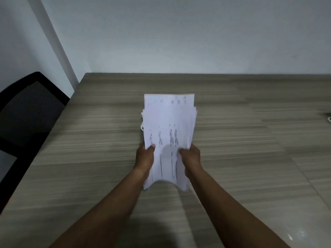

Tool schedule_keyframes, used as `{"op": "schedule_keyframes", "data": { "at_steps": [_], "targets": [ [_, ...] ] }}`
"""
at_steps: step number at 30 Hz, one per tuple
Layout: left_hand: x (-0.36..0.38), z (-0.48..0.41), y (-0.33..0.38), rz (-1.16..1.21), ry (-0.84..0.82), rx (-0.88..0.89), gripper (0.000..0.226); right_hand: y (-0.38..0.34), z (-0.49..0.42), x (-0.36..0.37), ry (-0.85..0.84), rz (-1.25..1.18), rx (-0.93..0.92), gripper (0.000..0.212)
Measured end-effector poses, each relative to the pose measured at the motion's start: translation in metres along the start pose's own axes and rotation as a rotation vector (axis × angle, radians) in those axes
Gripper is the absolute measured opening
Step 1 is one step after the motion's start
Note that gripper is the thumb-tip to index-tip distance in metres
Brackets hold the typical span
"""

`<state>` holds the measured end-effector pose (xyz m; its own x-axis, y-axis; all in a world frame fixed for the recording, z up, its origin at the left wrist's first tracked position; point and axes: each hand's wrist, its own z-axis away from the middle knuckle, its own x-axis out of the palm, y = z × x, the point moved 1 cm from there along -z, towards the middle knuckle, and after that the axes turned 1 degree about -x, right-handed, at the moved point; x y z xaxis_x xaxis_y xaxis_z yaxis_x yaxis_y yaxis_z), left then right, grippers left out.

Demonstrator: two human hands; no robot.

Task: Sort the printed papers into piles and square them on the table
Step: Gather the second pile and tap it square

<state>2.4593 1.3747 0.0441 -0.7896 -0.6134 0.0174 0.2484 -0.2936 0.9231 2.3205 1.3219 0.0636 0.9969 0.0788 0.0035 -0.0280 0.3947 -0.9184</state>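
Observation:
A loose stack of white printed papers is held up above the wooden table, near its middle. The sheets carry columns of dark print and their edges are uneven, with some sticking out at the left and right. My left hand grips the stack's lower left side, thumb on the top sheet. My right hand grips the lower right side the same way. The bottom edge of the stack curls between my wrists.
A black mesh office chair stands at the table's left edge. The far edge of the table meets a pale wall. A small white object shows at the right border.

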Motion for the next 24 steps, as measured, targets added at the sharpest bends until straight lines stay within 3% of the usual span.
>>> {"op": "schedule_keyframes", "data": {
  "at_steps": [4, 10, 13, 17, 21, 24],
  "targets": [
    [0.006, 0.002, 0.045, 0.170, 0.051, 0.175, 0.028, -0.030, 0.007, 0.005, 0.089, -0.124, -0.177, 0.023],
    [-0.012, 0.002, 0.018, 0.172, -0.051, 0.033, 0.018, -0.001, 0.005, -0.017, 0.069, -0.043, -0.107, 0.015],
    [-0.022, 0.006, 0.000, 0.206, -0.102, -0.001, 0.033, 0.015, 0.008, -0.026, 0.034, -0.010, -0.084, 0.019],
    [-0.029, 0.009, 0.010, 0.200, -0.071, 0.109, 0.053, 0.004, 0.013, -0.031, -0.027, -0.011, -0.189, 0.030],
    [-0.029, 0.012, 0.041, 0.236, -0.008, 0.241, 0.042, -0.008, 0.010, -0.033, -0.074, 0.031, -0.246, 0.027],
    [-0.027, 0.014, 0.065, 0.310, 0.059, 0.289, 0.018, -0.007, 0.006, -0.035, -0.089, 0.062, -0.209, 0.024]
  ]
}}
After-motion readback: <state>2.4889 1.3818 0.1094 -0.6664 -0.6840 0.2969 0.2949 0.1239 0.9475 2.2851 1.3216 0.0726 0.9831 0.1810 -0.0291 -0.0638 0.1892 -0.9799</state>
